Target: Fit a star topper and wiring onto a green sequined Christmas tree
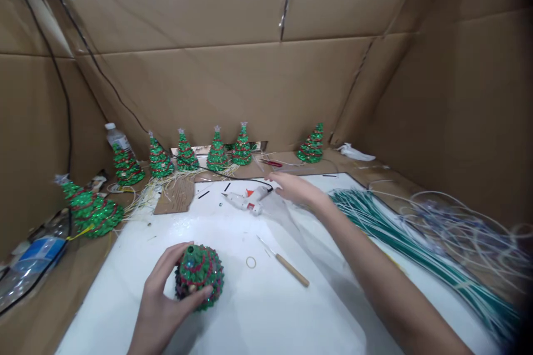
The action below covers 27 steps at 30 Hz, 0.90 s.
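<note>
My left hand (pixel 164 291) is wrapped round a small green Christmas tree (pixel 202 269) with red garland, at the near left of the white board. This tree's top has a small dark opening and no star. My right hand (pixel 291 187) reaches over the far part of the board, fingers stretched out and apart, with nothing seen in it. Just left of it lies a white glue gun (pixel 245 201) with an orange trigger. Red-handled pliers (pixel 271 163) lie just beyond the fingertips. An awl (pixel 291 270) with a wooden handle and a thin ring (pixel 250 262) lie between my hands.
Several finished-looking trees (pixel 217 151) stand along the back and left, some star-topped. A bundle of green-and-white wires (pixel 400 238) lies right, beside tangled clear cords (pixel 462 227). Plastic bottles (pixel 39 258), a cardboard piece (pixel 175 198) and cardboard walls (pixel 233 89) surround the board.
</note>
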Tool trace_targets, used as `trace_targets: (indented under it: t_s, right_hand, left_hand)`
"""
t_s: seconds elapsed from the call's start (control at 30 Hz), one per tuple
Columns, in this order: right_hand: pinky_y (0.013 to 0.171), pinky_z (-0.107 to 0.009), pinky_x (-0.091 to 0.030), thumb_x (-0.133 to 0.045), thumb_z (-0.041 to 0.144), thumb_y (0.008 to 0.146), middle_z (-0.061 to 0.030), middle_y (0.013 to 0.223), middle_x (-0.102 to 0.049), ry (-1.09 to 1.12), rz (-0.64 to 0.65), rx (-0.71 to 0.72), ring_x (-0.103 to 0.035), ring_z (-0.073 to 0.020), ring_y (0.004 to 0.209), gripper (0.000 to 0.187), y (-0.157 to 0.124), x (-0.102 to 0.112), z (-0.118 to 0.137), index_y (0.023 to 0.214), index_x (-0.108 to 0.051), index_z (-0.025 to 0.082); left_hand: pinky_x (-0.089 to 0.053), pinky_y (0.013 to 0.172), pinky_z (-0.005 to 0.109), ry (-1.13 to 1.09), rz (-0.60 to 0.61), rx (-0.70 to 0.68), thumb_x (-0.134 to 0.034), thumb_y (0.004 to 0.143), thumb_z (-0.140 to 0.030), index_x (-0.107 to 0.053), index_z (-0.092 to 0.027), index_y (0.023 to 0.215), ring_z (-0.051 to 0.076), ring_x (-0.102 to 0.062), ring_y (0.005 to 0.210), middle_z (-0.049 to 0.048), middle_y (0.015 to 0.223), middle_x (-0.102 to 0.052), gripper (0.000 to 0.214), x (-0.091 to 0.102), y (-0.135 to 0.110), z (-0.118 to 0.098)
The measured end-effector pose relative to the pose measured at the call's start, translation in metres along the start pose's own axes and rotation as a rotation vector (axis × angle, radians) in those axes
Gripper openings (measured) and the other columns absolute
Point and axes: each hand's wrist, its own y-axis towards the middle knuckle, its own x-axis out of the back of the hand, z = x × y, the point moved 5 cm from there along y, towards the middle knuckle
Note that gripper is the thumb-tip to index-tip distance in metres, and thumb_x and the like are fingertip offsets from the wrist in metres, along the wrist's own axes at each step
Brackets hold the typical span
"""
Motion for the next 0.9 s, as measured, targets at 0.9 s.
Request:
trace_targets:
  t_s: [0.9]
  right_hand:
    - [0.055,-0.023,-0.046,-0.056,0.022,0.075,-0.0043,0.070,-0.074,0.090,-0.141,-0.604,-0.067,-0.0170,0.062,0.019,-0.311,0.070,-0.130,0.075,-0.075,0.020]
  left_hand:
    - [-0.049,0.102,0.055,-0.243,0.100,0.324,-0.083,0.049,-0.056,-0.063,-0.020,0.108,0.032,-0.064,0.101,0.0080,0.112,-0.066,0.072,-0.016,0.065,0.035]
